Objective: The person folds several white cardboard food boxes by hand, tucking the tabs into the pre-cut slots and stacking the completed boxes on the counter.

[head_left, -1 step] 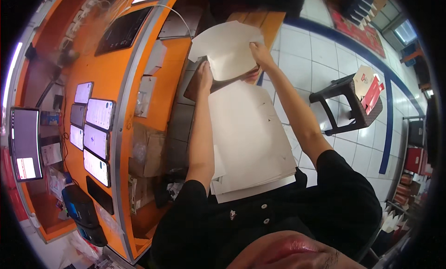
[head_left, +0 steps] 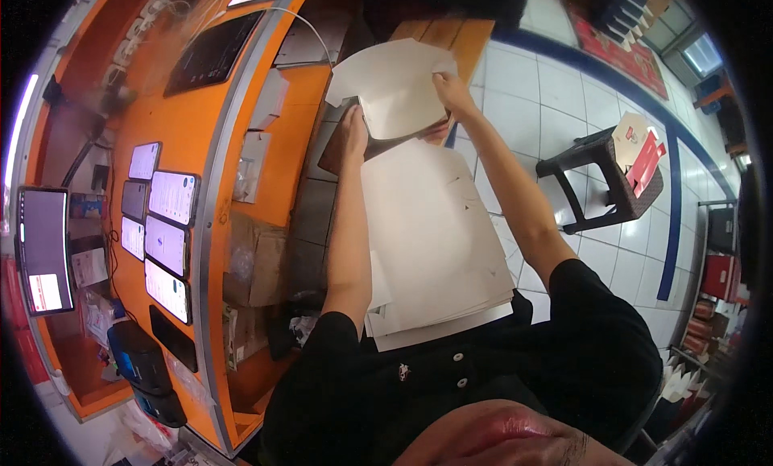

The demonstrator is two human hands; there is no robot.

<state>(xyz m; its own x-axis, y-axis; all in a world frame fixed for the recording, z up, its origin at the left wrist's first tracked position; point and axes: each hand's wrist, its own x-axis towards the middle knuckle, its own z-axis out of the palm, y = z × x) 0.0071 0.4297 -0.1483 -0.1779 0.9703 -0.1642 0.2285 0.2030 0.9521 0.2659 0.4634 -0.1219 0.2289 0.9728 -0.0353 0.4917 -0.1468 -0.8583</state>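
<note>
My left hand (head_left: 353, 132) grips the left edge of a pale, die-cut card blank (head_left: 403, 88), thumb on top. On its right side, my right hand (head_left: 456, 96) closes around the edge, with some fingertips showing beneath. The blank has a curved far edge and notched flaps, and it is held out ahead of me, bowed a little. Below it, a stack of similar cream card sheets (head_left: 435, 233) lies across my lap, their near edges fanned unevenly. Under the held blank is a brown wooden surface (head_left: 467, 47), mostly covered.
Left stands an orange counter (head_left: 173, 128) with several phones (head_left: 167, 241), a tablet (head_left: 213, 54) and a black device (head_left: 143, 369). A dark plastic stool (head_left: 600, 176) bearing card and a red piece is on the white tiled floor (head_left: 564, 104) at right.
</note>
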